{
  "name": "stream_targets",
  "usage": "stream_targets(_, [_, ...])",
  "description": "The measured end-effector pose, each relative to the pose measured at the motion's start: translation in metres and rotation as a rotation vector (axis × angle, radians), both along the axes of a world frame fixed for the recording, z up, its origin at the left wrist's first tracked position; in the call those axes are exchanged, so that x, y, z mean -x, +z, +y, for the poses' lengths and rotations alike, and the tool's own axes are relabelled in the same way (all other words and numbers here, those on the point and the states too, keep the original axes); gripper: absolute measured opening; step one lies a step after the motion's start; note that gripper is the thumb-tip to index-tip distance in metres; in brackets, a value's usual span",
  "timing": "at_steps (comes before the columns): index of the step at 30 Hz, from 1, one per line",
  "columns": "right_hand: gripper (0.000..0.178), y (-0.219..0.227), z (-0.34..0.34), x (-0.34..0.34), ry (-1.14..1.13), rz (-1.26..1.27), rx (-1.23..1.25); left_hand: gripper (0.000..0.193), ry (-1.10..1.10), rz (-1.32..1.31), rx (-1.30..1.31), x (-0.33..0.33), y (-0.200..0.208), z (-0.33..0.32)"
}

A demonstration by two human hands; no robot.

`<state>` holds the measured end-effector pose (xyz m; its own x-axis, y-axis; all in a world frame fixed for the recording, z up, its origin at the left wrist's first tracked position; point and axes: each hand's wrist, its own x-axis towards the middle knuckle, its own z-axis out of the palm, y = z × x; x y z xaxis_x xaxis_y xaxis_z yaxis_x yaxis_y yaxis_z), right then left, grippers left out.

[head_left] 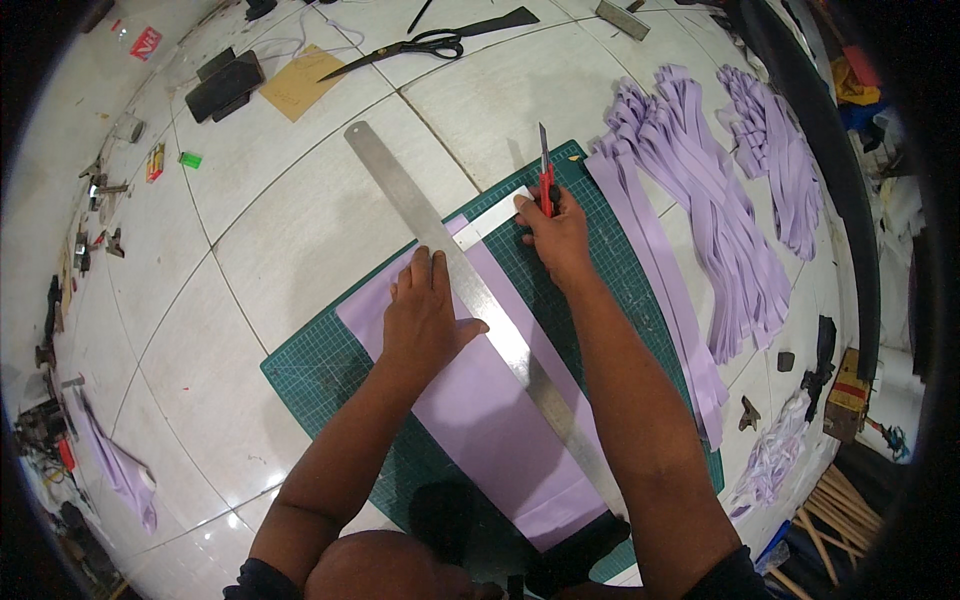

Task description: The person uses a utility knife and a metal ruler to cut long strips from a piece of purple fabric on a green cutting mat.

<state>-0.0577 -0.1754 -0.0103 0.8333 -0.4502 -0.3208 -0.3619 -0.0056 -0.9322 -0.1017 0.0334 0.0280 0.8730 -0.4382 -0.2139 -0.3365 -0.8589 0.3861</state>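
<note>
"What is the left hand doing?"

"It lies on the lilac cloth, thumb spread wide of the other fingers, the tips reaching the long steel ruler just to their right."

"And the right hand?"

"Its fingers pinch a red cutter knife, the blade pointing away beyond them. A short flat ruler ends at that thumb."

"Around them?"

"A green cutting mat beneath both; lilac strips right of the right fingers."
</note>
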Motion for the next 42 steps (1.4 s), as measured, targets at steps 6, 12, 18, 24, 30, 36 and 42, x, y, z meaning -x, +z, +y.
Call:
stream_targets(6, [0.039, -0.002, 0.0, 0.0, 0.004, -0.004, 0.038, 0.106, 0.008, -0.006, 0.019, 0.0, 0.0, 0.0])
stream_targets(12, [0.037, -0.004, 0.0, 0.001, -0.008, -0.011, 0.037, 0.107, 0.009, 0.013, -0.005, -0.001, 0.0, -0.002])
stream_targets(18, [0.036, -0.009, 0.001, 0.0, -0.003, -0.021, 0.036, 0.108, 0.008, -0.016, 0.0, 0.001, -0.003, -0.001])
stream_targets(24, [0.04, -0.011, -0.001, 0.001, 0.032, 0.027, 0.048, 0.108, 0.014, 0.005, -0.027, 0.0, 0.0, -0.006])
stream_targets(30, [0.039, -0.006, 0.0, 0.003, 0.002, -0.052, 0.03, 0.107, 0.016, 0.119, -0.132, -0.008, 0.017, -0.015])
stream_targets(36, [0.039, 0.045, -0.023, 0.071, 0.107, 0.009, -0.061, 0.106, 0.011, 0.073, -0.124, -0.006, 0.002, -0.005])
stream_targets(42, [0.041, 0.129, -0.17, 0.3, 0.306, 0.442, 0.228, 0.082, -0.04, 0.097, -0.055, -0.003, -0.005, -0.025])
